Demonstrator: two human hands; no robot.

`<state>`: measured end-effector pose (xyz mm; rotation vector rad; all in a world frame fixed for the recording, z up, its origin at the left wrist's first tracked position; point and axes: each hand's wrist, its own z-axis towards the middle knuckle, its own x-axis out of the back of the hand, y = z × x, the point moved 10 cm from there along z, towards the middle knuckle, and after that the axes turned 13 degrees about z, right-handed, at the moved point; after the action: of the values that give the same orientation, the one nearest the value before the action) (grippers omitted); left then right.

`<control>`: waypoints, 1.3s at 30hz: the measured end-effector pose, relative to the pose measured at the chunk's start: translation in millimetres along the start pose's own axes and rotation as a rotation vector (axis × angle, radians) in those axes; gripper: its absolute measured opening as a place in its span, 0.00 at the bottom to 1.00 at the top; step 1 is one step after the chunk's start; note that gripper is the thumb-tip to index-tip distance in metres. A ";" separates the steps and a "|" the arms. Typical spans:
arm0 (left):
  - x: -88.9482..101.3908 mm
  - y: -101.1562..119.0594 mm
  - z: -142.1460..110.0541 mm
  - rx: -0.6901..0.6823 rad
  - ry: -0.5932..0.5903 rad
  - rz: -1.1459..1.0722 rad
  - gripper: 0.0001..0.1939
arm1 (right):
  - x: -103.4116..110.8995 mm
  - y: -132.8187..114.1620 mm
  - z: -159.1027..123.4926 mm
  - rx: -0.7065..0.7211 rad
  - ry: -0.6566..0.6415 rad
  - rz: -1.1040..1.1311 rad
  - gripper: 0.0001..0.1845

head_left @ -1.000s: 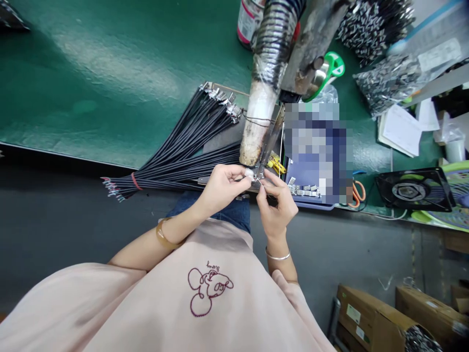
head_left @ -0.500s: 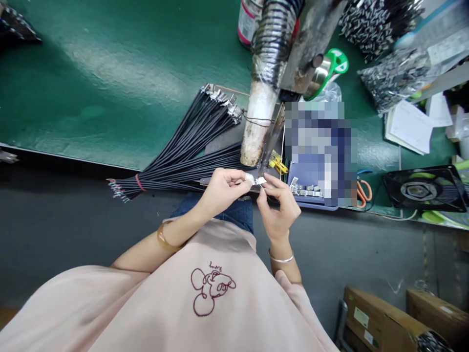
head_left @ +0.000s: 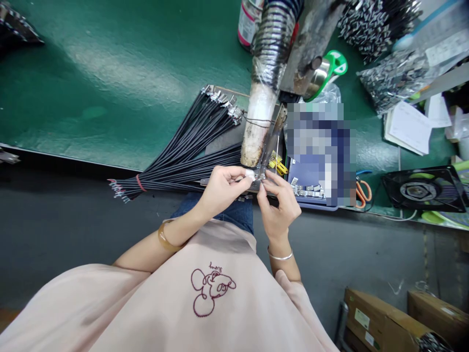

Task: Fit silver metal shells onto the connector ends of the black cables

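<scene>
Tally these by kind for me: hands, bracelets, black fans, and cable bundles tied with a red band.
Left hand and right hand: 2
Amber bracelet and silver bracelet: 2
Black fan: 1
Cable bundle with red band: 1
Total: 6

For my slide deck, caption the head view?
Left hand by black cables and right hand by a blue tray, nearly meeting.

The tabletop (head_left: pixel 120 73) I see is deep green, the cables (head_left: pixel 183 139) black, their band (head_left: pixel 139 183) red. A maroon line drawing (head_left: pixel 213 292) patterns the pale pink shirt (head_left: pixel 146 308); the jeans (head_left: pixel 234 215) look blue, the tray (head_left: pixel 305 168) bluish-purple, the scissor handles (head_left: pixel 363 196) orange.
</scene>
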<state>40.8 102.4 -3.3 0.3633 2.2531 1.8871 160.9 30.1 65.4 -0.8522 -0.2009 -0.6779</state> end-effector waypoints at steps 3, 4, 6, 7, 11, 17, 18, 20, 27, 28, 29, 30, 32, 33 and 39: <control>-1.7 -3.2 -1.4 0.004 -0.022 0.022 0.08 | -1.3 3.1 -3.3 -0.018 -0.020 -0.006 0.06; -2.2 -4.3 -1.6 0.005 -0.027 0.023 0.08 | -1.7 3.7 -4.1 -0.021 -0.026 -0.008 0.06; -3.1 -5.7 -1.8 0.006 -0.031 0.021 0.08 | -2.1 3.6 -4.8 -0.019 -0.034 -0.010 0.06; -3.2 -5.8 -1.7 0.004 -0.029 0.020 0.08 | -2.0 3.1 -4.9 -0.015 -0.035 -0.012 0.06; -3.7 -4.7 -1.1 -0.011 -0.025 0.022 0.06 | -1.1 1.4 -4.4 -0.003 -0.031 -0.014 0.06; -5.2 -3.6 0.2 -0.036 -0.019 0.043 0.05 | -1.2 2.7 -1.8 -0.012 -0.019 0.006 0.06; -4.8 -3.3 0.3 -0.038 -0.012 0.044 0.05 | -1.2 2.7 -1.0 -0.015 -0.017 0.007 0.06; -3.8 -3.0 0.0 -0.037 -0.001 0.051 0.05 | -1.2 2.4 0.4 -0.022 -0.015 0.006 0.06; -6.4 -6.5 -2.8 -0.032 -0.032 0.065 0.04 | 2.6 1.6 -2.0 -0.048 -0.009 0.043 0.06; -7.3 -7.2 -3.1 -0.032 -0.040 0.067 0.04 | 3.0 2.2 -2.7 -0.052 -0.010 0.038 0.06; -7.8 -7.7 -3.3 -0.033 -0.043 0.071 0.04 | 3.2 2.8 -3.2 -0.056 -0.011 0.031 0.06; -8.1 -7.8 -3.4 -0.037 -0.043 0.076 0.04 | 3.1 3.7 -3.6 -0.061 -0.013 0.026 0.06; -8.1 -7.6 -3.3 -0.049 -0.038 0.088 0.04 | 2.8 4.9 -3.7 -0.063 -0.015 0.018 0.05; -8.1 -7.5 -3.2 -0.054 -0.035 0.093 0.04 | 2.6 5.3 -3.4 -0.062 -0.015 0.014 0.05; -5.8 -5.5 -4.1 -0.054 -0.003 0.091 0.04 | 0.8 4.4 0.1 -0.058 -0.012 0.008 0.07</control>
<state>44.7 95.9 -8.1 0.4675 2.2135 1.9853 164.2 31.9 63.0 -0.9120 -0.1895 -0.6734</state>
